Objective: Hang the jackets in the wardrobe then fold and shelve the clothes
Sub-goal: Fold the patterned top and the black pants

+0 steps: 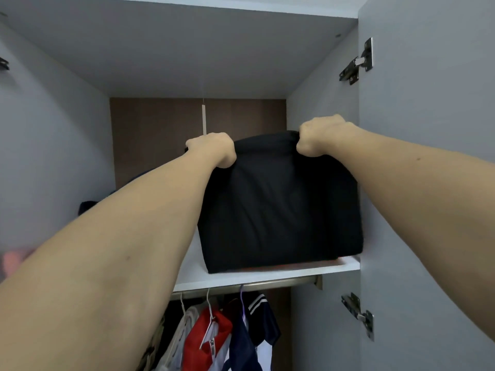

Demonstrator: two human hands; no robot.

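Both hands, left [214, 148] and right [321, 137], grip the far edge of a folded black garment [278, 204] on the shelf [249, 277], right side. Shelving step; next, presumably release and withdraw.

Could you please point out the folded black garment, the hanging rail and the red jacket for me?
Folded black garment [278, 207]: head view, middle of its front face.
Hanging rail [267, 284]: head view, bare stretch under the shelf.
Red jacket [211, 333]: head view, red chest panel.
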